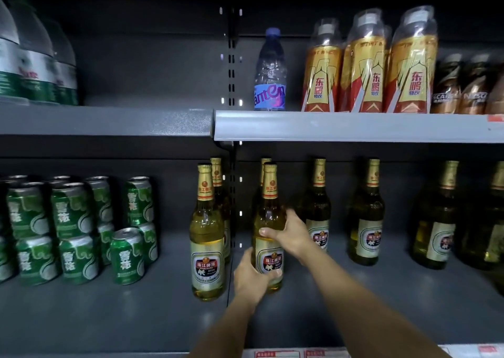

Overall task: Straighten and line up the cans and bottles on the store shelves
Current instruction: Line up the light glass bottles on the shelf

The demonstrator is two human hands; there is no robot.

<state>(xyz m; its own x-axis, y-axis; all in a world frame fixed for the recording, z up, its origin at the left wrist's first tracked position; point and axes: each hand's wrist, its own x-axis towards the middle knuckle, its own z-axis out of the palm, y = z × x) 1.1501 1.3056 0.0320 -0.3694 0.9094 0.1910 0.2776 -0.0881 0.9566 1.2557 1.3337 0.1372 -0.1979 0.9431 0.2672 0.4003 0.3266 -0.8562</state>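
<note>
Closest to the camera, at the bottom center of the frame, both arms reach up into the lower shelf (136,316). The left hand (252,278) cups the base of one beer bottle (268,237), fingers curled around its lower label, and the right hand (287,235) grips the same bottle a bit higher, thumb across the front of the glass at the shoulder. That bottle stands upright, long axis vertical, gold-foil neck pointing straight up, label facing the camera, sitting center frame just right of the shelf upright. Just left of it is another front beer bottle (207,237), also upright, with one more tucked behind each. Further right I count four more beer bottles, the last cut off by the frame edge. At left sit the green cans (73,232), stacked two high; I count roughly eleven, some hidden. One single can (127,257) stands out front of the stack. Farther back, on the upper shelf (354,126): one blue water bottle (270,71), three gold energy drink bottles (368,66), brown coffee bottles (469,85) far right, and big green-labelled water jugs (35,58) in the upper left.
</note>
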